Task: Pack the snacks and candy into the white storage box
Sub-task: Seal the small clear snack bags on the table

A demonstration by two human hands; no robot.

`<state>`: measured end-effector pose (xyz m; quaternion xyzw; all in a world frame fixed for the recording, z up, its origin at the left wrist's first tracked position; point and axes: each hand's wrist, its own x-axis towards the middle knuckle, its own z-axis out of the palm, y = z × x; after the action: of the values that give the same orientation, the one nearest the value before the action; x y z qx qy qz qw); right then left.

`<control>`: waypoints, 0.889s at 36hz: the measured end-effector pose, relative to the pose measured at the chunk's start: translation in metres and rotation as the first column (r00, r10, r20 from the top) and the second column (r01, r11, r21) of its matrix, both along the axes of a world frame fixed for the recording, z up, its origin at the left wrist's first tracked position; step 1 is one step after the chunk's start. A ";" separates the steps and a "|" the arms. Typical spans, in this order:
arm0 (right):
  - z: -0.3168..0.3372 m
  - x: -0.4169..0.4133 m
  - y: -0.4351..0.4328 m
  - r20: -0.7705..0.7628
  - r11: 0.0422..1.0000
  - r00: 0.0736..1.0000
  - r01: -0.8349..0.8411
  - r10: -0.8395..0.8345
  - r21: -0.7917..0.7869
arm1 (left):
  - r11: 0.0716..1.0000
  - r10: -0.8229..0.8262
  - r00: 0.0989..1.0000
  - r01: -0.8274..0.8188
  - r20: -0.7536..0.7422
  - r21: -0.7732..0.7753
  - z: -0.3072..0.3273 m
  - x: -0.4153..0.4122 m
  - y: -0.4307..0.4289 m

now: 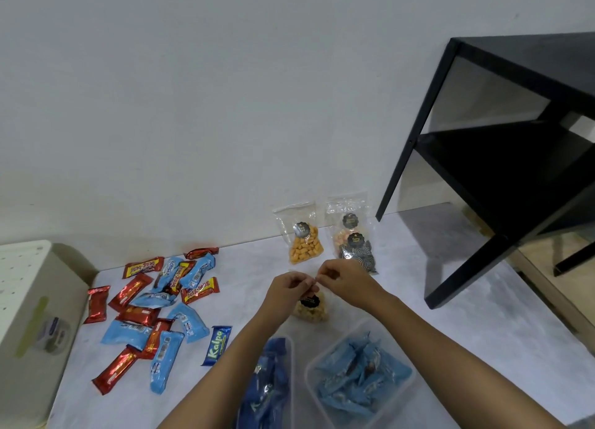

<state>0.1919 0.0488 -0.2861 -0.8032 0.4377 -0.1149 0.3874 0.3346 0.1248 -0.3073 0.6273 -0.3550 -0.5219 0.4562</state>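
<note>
A clear bag of pale snacks [311,311] lies mid-counter [450,316], its top edge pinched between curled fingers of the left hand [289,288] and the right hand [342,280]. At its 6 o'clock stand a tub of dark blue packets [291,345] and a tub of light blue packets [309,369], with loose wrapped bars [130,290] at 9 o'clock.

Wide-open room showed on the right: the bare pale surface [502,319] ran from the right forearm out to the black side table [502,158], whose legs fenced that side. The left was jammed, with candy bars [154,312] scattered almost to the white storage box [32,283]. A clean lane lay between that pile and the orange snack bag [304,240], which leaned on the wall just beside the dark swirl bag [355,242]. Up close, the dark-blue tub [291,364] and light-blue tub [308,375] left only a slim gap. Dead centre, the left hand [289,288] and right hand [341,279] pinched a small snack bag [310,308], and both forearms blocked the middle.
</note>
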 end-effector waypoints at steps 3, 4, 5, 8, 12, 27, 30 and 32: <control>0.001 0.002 -0.002 -0.008 1.000 1.000 0.002 -0.002 0.028 | 1.000 -0.015 1.000 0.015 0.007 0.005 -0.001 0.001 -0.001; 0.002 0.002 -0.003 -0.013 0.999 1.000 -0.001 0.001 0.035 | 1.000 -0.019 1.000 0.019 0.017 0.008 -0.001 0.001 -0.001; 0.003 0.002 -0.003 -0.017 0.999 1.000 -0.004 0.004 0.040 | 1.000 -0.023 0.999 0.023 0.028 0.011 0.000 0.001 -0.001; 0.005 0.004 -0.004 -0.017 0.999 1.000 -0.019 0.020 0.048 | 1.000 -0.022 0.999 0.021 0.044 0.016 0.000 0.001 -0.002; 0.005 0.004 -0.004 -0.023 0.997 1.000 -0.019 0.020 0.069 | 1.000 -0.025 0.998 0.024 0.058 0.014 0.002 0.002 -0.003; 0.006 0.007 -0.007 0.069 0.956 0.988 0.112 -0.135 0.270 | 0.999 -0.044 0.988 0.041 0.145 0.020 0.003 -0.001 -0.006; 0.006 0.007 -0.008 0.049 0.961 0.991 0.111 -0.128 0.254 | 0.999 -0.040 0.989 0.038 0.142 0.019 0.004 0.000 -0.007; 0.007 0.008 -0.008 0.044 0.965 0.991 0.110 -0.124 0.238 | 0.999 -0.036 0.989 0.034 0.142 0.019 0.005 0.000 -0.007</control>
<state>0.1997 0.0403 -0.2795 -0.7207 0.4833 -0.1085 0.4851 0.3347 0.1181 -0.3027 0.6601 -0.3933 -0.4868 0.4155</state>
